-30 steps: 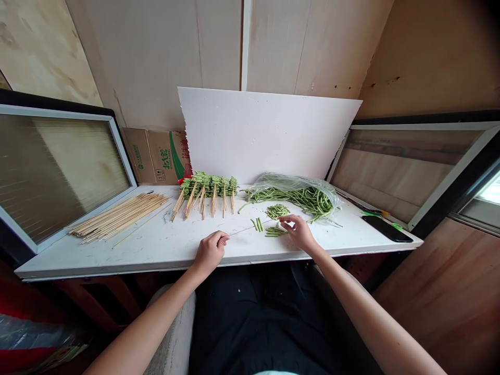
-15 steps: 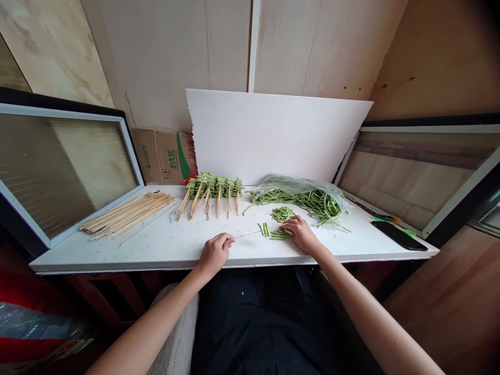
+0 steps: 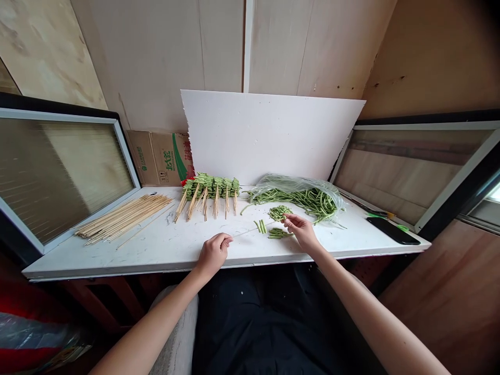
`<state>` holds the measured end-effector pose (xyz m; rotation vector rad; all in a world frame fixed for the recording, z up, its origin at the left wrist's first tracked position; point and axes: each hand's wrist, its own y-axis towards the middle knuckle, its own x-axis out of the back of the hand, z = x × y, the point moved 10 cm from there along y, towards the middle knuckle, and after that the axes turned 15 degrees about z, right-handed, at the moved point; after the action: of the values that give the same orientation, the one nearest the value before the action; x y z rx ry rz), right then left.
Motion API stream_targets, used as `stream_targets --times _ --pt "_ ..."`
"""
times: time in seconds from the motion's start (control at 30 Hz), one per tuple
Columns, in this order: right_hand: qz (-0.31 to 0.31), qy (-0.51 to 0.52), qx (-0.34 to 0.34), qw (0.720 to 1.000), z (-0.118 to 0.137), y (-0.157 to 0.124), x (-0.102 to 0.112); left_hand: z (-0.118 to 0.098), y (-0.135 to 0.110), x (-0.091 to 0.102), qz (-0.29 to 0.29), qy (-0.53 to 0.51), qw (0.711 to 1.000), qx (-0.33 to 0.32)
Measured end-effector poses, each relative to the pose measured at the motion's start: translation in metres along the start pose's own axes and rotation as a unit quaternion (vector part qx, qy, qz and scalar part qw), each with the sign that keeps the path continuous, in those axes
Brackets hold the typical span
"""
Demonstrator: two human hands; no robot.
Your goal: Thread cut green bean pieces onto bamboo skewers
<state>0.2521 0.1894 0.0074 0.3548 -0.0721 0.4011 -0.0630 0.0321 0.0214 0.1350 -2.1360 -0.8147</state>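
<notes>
My left hand (image 3: 213,252) is closed on the near end of a thin bamboo skewer (image 3: 244,232) that lies across the white table (image 3: 164,245). Two or three cut green bean pieces (image 3: 260,226) are threaded on it. My right hand (image 3: 300,230) is pinched at the skewer's far tip, between a small heap of cut bean pieces (image 3: 279,212) and a few more pieces (image 3: 278,234) lying by its wrist side. What its fingertips pinch is too small to name.
Finished bean skewers (image 3: 211,190) lie in a row at the back. A pile of bare skewers (image 3: 123,216) is at the left. A plastic bag of long beans (image 3: 302,195) sits at the right, a black phone (image 3: 392,230) beyond it. A cardboard box (image 3: 160,158) and white board (image 3: 265,135) stand behind.
My right hand dipped to the loose bean pieces and has lifted slightly back toward the skewer tip. The left hand keeps its hold. The camera shifted a little.
</notes>
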Motion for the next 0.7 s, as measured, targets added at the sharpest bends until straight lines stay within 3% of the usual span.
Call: stream_targets --times 0.13,0.3,0.7 --pt "0.044 0.098 -0.027 0.994 -0.011 -0.001 -0.017 0.001 0.0 -0.001 0.005 0.003 1.0 0.001" --pt "0.049 0.15 -0.037 0.987 -0.018 -0.003 -0.017 -0.001 0.001 -0.002 0.013 0.006 1.0 0.0" --pt "0.06 0.174 -0.037 0.982 -0.009 -0.007 -0.023 0.001 0.0 -0.005 0.016 0.021 1.0 -0.001"
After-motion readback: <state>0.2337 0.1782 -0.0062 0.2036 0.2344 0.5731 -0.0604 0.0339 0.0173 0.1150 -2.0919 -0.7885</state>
